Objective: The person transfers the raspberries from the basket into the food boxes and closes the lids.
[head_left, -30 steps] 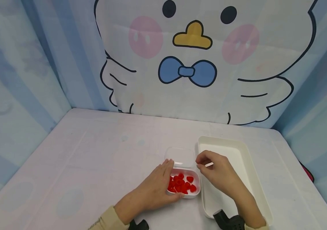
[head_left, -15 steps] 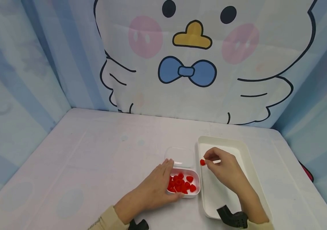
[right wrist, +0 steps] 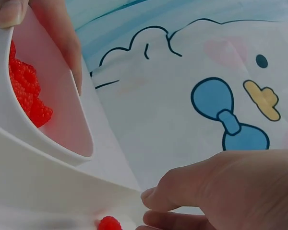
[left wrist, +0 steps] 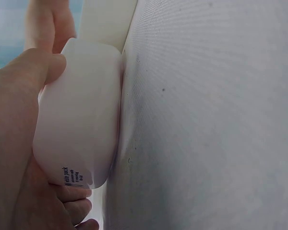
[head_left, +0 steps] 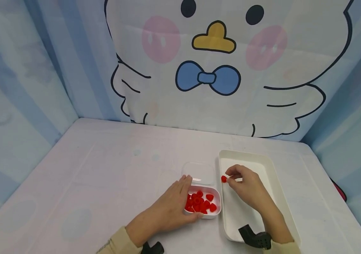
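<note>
My left hand (head_left: 172,204) holds a small white plastic box (head_left: 217,208), thumb at its near side and fingers along its left and far side. Several red raspberries (head_left: 197,201) lie inside, partly hidden by the hand. In the left wrist view the outer wall of the box (left wrist: 81,115) shows small dark print. My right hand (head_left: 248,187) hovers over the left part of a white tray (head_left: 264,169), fingers bent loosely. One raspberry (right wrist: 109,223) sits in the tray beside the thumb; the right wrist view shows a gap between it and the fingertips (right wrist: 149,194).
A clear plastic lid (head_left: 198,172) lies on the table just behind the box. The tray stands close along the box's right side. Blue curtains (head_left: 352,116) and a printed cartoon backdrop (head_left: 199,109) enclose the white table (head_left: 110,169).
The right hand has shifted right, from between box and tray to over the tray. A raspberry has come into view at its thumb, in the tray. The left hand and box have stayed put.
</note>
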The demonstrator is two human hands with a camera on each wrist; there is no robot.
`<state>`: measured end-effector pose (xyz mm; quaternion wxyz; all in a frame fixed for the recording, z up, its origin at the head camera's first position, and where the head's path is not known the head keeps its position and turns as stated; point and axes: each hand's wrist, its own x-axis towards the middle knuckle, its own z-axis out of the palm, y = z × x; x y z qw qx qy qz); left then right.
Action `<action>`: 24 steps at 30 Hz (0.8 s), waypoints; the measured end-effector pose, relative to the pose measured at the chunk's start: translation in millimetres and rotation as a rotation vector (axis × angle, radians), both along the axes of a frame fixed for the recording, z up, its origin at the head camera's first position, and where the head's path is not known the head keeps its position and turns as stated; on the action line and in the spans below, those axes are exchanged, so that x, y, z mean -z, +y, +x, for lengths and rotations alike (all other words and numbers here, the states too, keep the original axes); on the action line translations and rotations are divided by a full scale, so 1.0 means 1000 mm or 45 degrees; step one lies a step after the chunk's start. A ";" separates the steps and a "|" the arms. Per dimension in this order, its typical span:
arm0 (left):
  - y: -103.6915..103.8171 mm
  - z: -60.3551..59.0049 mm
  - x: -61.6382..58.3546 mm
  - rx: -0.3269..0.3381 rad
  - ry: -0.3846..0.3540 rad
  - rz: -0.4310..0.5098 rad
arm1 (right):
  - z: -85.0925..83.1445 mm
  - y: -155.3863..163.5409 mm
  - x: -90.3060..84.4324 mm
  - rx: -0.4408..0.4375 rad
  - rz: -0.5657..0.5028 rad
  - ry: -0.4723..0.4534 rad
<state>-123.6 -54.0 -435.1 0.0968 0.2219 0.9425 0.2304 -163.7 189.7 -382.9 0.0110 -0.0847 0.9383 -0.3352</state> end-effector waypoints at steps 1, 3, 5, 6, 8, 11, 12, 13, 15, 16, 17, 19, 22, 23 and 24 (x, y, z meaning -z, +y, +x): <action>0.000 0.000 0.000 0.001 0.000 0.001 | 0.000 0.000 0.001 -0.003 0.003 -0.014; 0.000 0.000 -0.001 0.004 -0.005 0.004 | -0.002 0.001 0.003 -0.009 0.016 -0.040; 0.000 -0.001 -0.001 0.003 -0.013 0.006 | -0.002 0.001 0.005 -0.016 0.022 -0.059; 0.000 -0.001 -0.001 0.002 -0.014 0.004 | -0.002 0.001 0.006 -0.019 0.022 -0.065; 0.000 -0.001 -0.001 0.001 -0.018 0.001 | -0.001 0.000 0.008 -0.023 0.020 -0.079; 0.000 -0.001 -0.001 0.003 -0.015 -0.001 | 0.001 -0.001 0.009 -0.029 0.022 -0.094; 0.000 -0.001 -0.001 0.006 -0.013 0.000 | 0.001 -0.001 0.009 -0.032 0.024 -0.096; 0.000 -0.001 -0.001 0.008 -0.013 0.003 | 0.000 -0.002 0.010 -0.038 0.026 -0.097; -0.001 -0.001 -0.001 0.009 -0.012 0.007 | 0.000 -0.002 0.011 -0.051 0.030 -0.099; -0.001 -0.001 -0.001 0.009 -0.013 0.011 | 0.000 -0.003 0.011 -0.060 0.031 -0.097; -0.001 -0.001 -0.001 0.010 -0.013 0.012 | -0.001 -0.003 0.012 -0.066 0.036 -0.099; 0.000 -0.001 0.000 0.008 -0.013 0.015 | -0.001 -0.004 0.014 -0.080 0.043 -0.094; -0.001 -0.001 0.000 0.006 -0.018 0.015 | -0.001 -0.004 0.015 -0.092 0.057 -0.089; -0.001 -0.001 0.000 0.006 -0.019 0.015 | -0.001 -0.004 0.015 -0.094 0.061 -0.087; -0.001 -0.001 0.000 0.007 -0.020 0.015 | -0.001 -0.005 0.016 -0.098 0.063 -0.085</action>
